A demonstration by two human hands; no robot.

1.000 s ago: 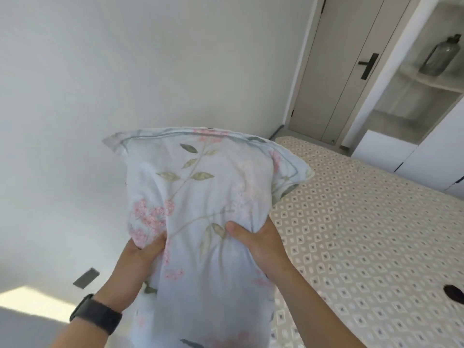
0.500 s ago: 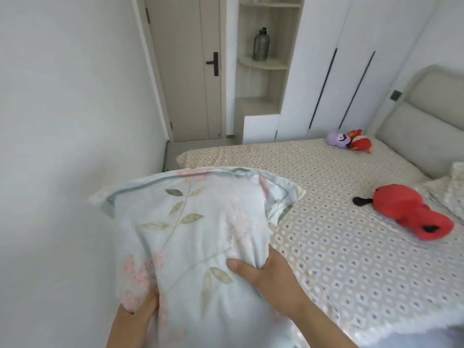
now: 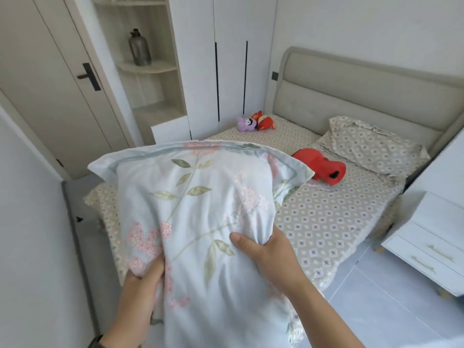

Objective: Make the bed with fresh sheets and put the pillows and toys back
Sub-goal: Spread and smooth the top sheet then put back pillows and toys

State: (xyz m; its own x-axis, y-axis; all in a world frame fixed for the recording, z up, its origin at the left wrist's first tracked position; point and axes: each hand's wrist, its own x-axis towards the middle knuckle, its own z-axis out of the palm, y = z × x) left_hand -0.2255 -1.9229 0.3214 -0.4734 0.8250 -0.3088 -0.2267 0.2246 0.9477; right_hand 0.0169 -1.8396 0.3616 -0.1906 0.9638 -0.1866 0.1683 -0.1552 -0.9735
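since the earlier frames the view has swung right, from the bare wall to the whole bed, and the pale blue floral pillow (image 3: 200, 209) has stayed held up in front of the person, above the foot of the bed. the left hand (image 3: 143, 292) pinches a bunch of the pillow's fabric at its lower left, thumb on the near face. the right hand (image 3: 268, 254) is clamped on the lower right part, thumb pressed flat on the front, the other fingers hidden behind the cloth.

the bed's beige sheet with a small diamond print (image 3: 326, 217) is spread flat over the mattress. a pillow in the same beige diamond print (image 3: 374, 146) lies at the top right, against the padded grey-beige headboard (image 3: 351, 91). a red plush toy (image 3: 324, 167) lies on the sheet just beside that pillow, partly behind the held pillow's corner. a purple plush toy (image 3: 244, 124) and a smaller red and orange plush toy (image 3: 265, 121) lie touching each other at the far corner, near the white wardrobe (image 3: 231, 59). a white bedside cabinet with drawers (image 3: 431, 242) stands on the right of the bed.
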